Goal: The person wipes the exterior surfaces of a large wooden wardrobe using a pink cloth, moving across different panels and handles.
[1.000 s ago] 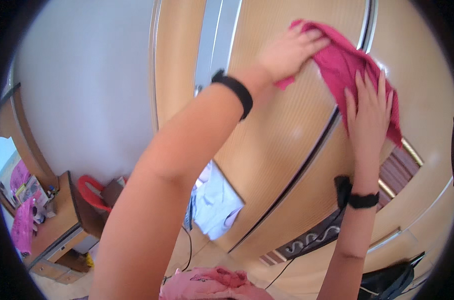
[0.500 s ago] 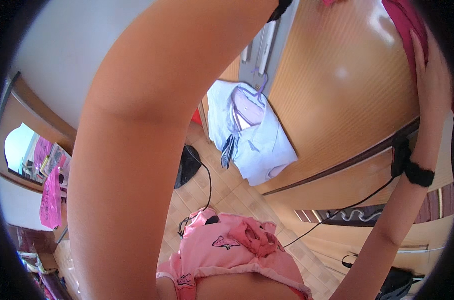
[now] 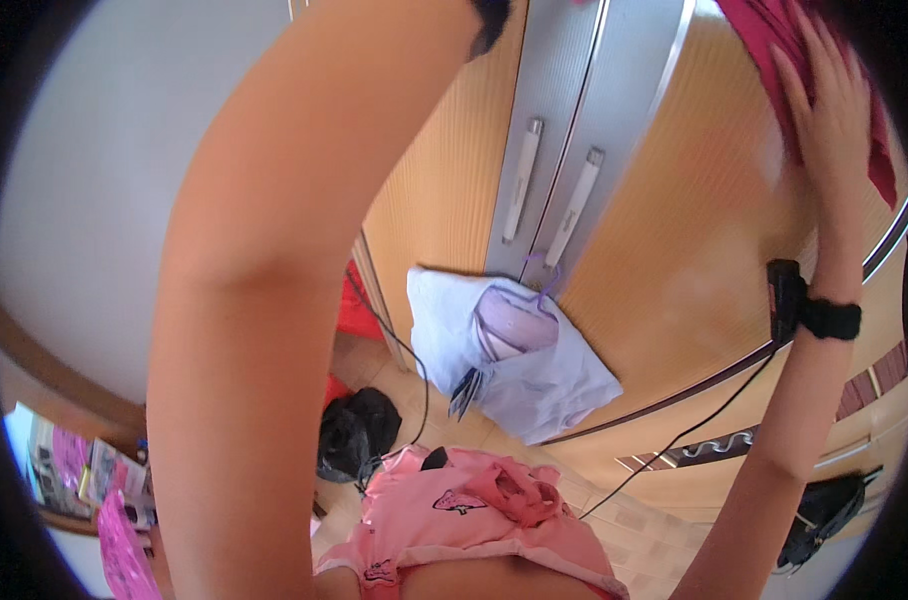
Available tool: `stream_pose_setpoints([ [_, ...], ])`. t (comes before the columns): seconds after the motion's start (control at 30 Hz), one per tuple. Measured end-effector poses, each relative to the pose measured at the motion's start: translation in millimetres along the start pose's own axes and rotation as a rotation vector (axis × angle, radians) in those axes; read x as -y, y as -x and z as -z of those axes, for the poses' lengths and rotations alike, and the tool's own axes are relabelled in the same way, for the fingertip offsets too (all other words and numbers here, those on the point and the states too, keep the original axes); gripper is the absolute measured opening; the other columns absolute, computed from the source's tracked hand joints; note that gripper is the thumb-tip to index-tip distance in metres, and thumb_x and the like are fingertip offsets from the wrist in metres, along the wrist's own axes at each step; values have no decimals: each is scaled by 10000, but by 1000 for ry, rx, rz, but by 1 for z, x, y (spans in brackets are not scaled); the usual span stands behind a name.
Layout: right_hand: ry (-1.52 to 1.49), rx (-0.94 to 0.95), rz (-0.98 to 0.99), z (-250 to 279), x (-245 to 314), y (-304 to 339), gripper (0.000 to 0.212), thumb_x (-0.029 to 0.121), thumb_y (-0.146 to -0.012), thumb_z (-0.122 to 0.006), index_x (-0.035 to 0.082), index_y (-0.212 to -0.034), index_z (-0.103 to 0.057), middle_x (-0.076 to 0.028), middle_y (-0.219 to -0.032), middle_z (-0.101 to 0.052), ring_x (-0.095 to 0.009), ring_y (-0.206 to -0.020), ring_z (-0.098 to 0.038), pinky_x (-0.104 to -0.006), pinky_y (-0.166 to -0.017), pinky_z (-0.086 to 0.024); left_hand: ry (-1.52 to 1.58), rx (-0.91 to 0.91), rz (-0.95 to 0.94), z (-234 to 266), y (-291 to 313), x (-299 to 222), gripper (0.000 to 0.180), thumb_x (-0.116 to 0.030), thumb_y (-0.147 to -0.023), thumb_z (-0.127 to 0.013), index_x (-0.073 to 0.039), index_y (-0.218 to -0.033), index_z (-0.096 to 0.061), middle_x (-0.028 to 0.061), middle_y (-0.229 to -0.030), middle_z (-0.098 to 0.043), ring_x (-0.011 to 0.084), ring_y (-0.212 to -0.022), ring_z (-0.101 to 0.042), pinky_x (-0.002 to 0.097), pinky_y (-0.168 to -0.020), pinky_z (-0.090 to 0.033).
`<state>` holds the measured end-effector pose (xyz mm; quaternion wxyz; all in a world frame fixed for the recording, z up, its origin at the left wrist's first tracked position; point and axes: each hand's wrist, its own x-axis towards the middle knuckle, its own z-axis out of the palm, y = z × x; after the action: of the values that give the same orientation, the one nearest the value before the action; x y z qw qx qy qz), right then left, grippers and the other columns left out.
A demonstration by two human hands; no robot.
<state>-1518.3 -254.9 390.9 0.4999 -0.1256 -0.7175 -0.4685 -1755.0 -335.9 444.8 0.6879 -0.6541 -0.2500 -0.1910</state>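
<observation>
Magenta cloth: out at 2 o'clock, up against the wood-grain front of the wardrobe, top cut off by the view edge. Wardrobe spans 12 round to 4, silver-grey strip at 12 to 1. Plain wall at 9 to 10. Left arm runs from 7 up to 12 and exits the view; left hand out of frame, can't tell what its fingers are doing. Right arm comes up from between 4 and 5. Pink clothing on the person at 6. Pale blue garment hanging just off centre, 5 o'clock. Right hand at 2: laid flat on the cloth, fingers straight, slightly spread, not curled round it. Black bag on floor, 7. Two white handles, near centre, 1 and 2. Black wristband at 3, small black box just beside it. Thin purple hook above the garment.
</observation>
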Motion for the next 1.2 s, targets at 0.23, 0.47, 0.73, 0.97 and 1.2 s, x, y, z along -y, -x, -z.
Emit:
stream_pose_setpoints([
  [0.23, 132, 77, -165, -26, 89, -62, 500, 261, -873, -575, 48, -1308, -454, -171, -1348, -439, -332, -1337, -298, -491, -1112, -207, 14, -66, 152, 4, 88, 47, 384, -174, -840, -555, -37, -1199, -542, 128, -1224, -543, 299, -1132, -496, 408, -1021, -347],
  [0.47, 36, 114, 37, -84, 169, -87, 419, 258, -915, -499, 43, -1274, -486, -180, -1315, -469, -320, -1282, -384, -462, -1079, -289, 144, -4, 446, 15, 193, 59, 419, -150, -839, -546, -58, -1247, -512, 147, -1255, -518, 339, -1138, -480, 420, -999, -358],
  [0.73, -329, 243, 79, -81, 182, -78, 559, 227, -819, -632, 136, -1336, -443, -51, -1358, -442, -218, -1364, -264, -351, -1042, -363, 187, -8, 557, 21, 228, 27, 363, -102, -750, -646, -31, -1100, -582, 146, -1129, -555, 368, -1062, -504, 477, -985, -372],
  [0.97, -66, 223, 92, -69, 141, -79, 445, 204, -846, -564, 191, -1287, -507, 54, -1286, -507, -119, -1310, -367, -208, -568, -508, 262, 68, 483, 16, 205, 24, 408, -131, -784, -636, -24, -1169, -552, 139, -1178, -540, 355, -1093, -497, 452, -985, -380],
  [1.2, 337, 88, 53, -11, 81, -61, 379, 139, -868, -522, 120, -1246, -536, 13, -1257, -539, -136, -1298, -381, -307, -1033, -382, 235, -33, 336, -4, 112, 35, 449, -216, -874, -562, -19, -1267, -467, 158, -1266, -498, 358, -1122, -480, 422, -946, -400],
])
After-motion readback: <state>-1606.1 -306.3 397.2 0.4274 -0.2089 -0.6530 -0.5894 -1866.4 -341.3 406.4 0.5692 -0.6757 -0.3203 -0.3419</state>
